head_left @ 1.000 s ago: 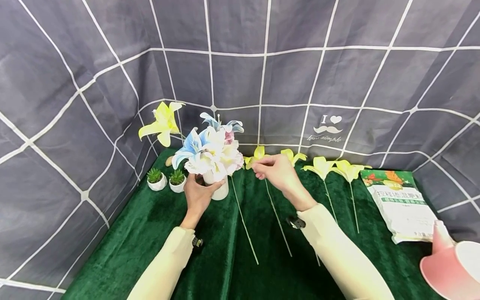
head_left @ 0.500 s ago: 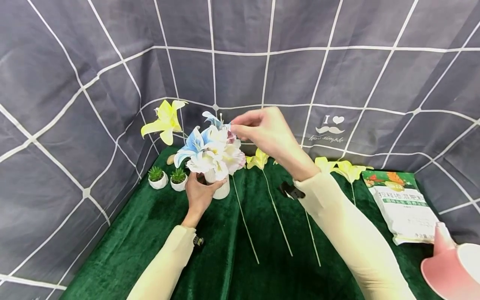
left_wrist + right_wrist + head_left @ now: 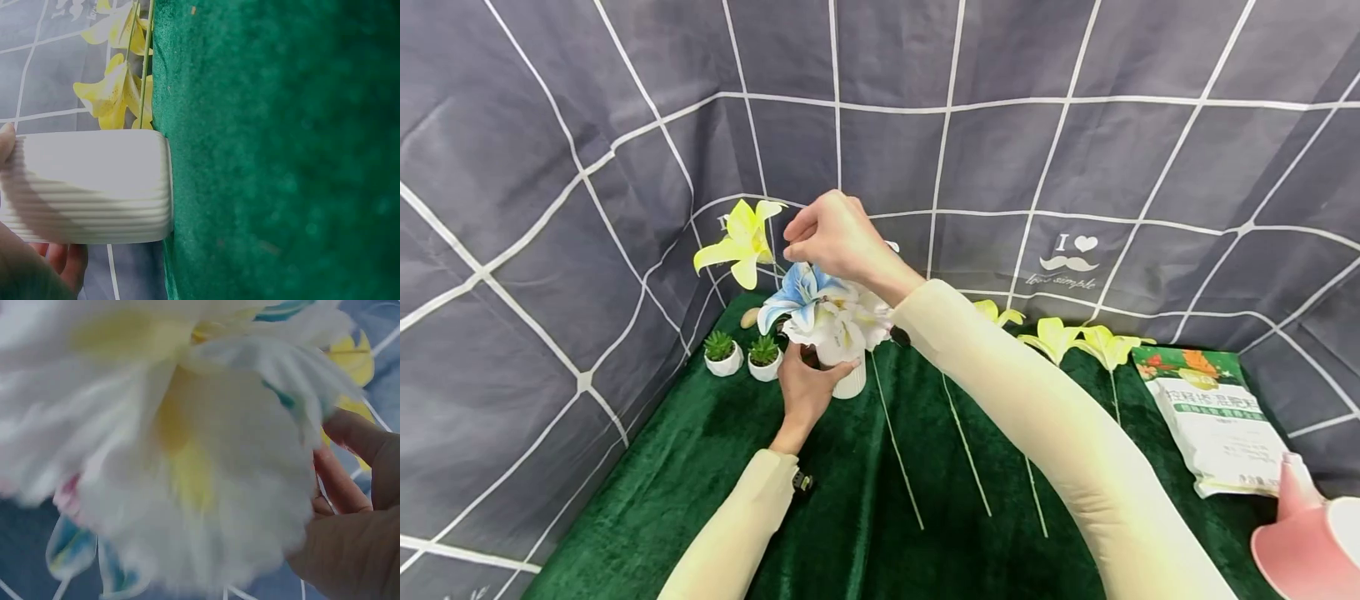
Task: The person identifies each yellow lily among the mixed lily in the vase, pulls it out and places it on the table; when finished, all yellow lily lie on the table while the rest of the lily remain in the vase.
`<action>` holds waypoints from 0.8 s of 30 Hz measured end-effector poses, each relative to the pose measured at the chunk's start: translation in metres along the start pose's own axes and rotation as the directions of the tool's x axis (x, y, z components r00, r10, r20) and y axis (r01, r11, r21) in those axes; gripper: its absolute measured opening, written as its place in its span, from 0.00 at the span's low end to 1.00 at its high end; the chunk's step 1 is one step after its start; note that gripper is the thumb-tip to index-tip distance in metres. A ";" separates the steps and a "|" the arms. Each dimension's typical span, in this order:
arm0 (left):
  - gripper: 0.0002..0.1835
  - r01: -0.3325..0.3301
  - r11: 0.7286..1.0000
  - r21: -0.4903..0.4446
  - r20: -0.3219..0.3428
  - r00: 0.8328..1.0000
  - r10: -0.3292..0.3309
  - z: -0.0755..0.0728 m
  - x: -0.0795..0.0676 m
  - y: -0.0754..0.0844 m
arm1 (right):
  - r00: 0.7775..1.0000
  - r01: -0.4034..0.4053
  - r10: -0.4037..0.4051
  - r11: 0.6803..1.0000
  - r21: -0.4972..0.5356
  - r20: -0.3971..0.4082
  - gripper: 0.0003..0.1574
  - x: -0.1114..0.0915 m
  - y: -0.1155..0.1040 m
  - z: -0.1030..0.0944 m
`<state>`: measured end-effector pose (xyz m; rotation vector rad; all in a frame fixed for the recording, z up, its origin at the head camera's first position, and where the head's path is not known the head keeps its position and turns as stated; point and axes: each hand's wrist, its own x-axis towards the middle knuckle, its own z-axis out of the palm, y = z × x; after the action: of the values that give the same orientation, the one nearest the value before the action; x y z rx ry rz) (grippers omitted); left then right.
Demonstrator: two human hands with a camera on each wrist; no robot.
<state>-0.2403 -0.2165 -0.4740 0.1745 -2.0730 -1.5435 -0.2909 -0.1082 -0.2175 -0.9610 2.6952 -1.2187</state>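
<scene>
My left hand [image 3: 805, 387] grips the white ribbed vase [image 3: 852, 383] low on its side; in the left wrist view the ribbed vase [image 3: 87, 187] stands on the green cloth. The vase carries a bunch with a blue lily [image 3: 801, 292], a white ruffled flower [image 3: 842, 323] and a yellow lily [image 3: 741, 244] leaning out left. Above the bunch, my right hand [image 3: 842, 237] has loosely bent fingers, thumb and forefinger slightly apart, just right of the yellow lily. White petals [image 3: 206, 456] fill the right wrist view and partly cover its fingertips.
Several yellow lilies [image 3: 1051, 337] lie on the green cloth [image 3: 715, 483] with long stems toward me. Two small potted succulents [image 3: 722, 354] stand left of the vase. At right are a white-and-green bag [image 3: 1225, 437] and a pink watering can [image 3: 1300, 542]. A grey gridded curtain [image 3: 1000, 150] hangs behind.
My right hand has risen from beside the bunch, passed its right side, and moved left over the top toward the yellow lily. The left hand has stayed on the vase.
</scene>
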 end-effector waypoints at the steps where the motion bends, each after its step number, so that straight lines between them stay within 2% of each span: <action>1: 0.43 0.002 1.000 0.001 0.001 1.000 -0.002 0.000 0.000 0.000 | 1.000 -0.006 0.006 1.000 -0.001 0.017 0.12 0.005 -0.001 0.004; 7: 0.43 -0.009 1.000 -0.013 0.009 1.000 0.009 0.000 0.001 -0.002 | 0.997 -0.009 0.017 0.994 -0.106 0.074 0.13 0.022 -0.001 0.019; 12: 0.42 -0.009 1.000 0.001 0.009 1.000 0.009 0.000 0.001 -0.003 | 0.994 0.048 -0.029 0.981 -0.187 0.103 0.09 0.026 0.004 0.024; 19: 0.42 -0.019 1.000 0.023 -0.002 1.000 0.019 0.001 0.001 -0.003 | 0.981 0.156 -0.127 0.967 -0.203 0.148 0.05 0.030 0.009 0.028; 24: 0.41 -0.015 1.000 0.027 -0.008 1.000 0.015 0.001 0.001 -0.002 | 0.979 0.148 -0.115 0.968 -0.203 0.167 0.04 0.031 0.008 0.032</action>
<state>-0.2418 -0.2172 -0.4761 0.1744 -2.0850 -1.5038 -0.3114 -0.1425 -0.2390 -1.2231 2.7166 -0.8392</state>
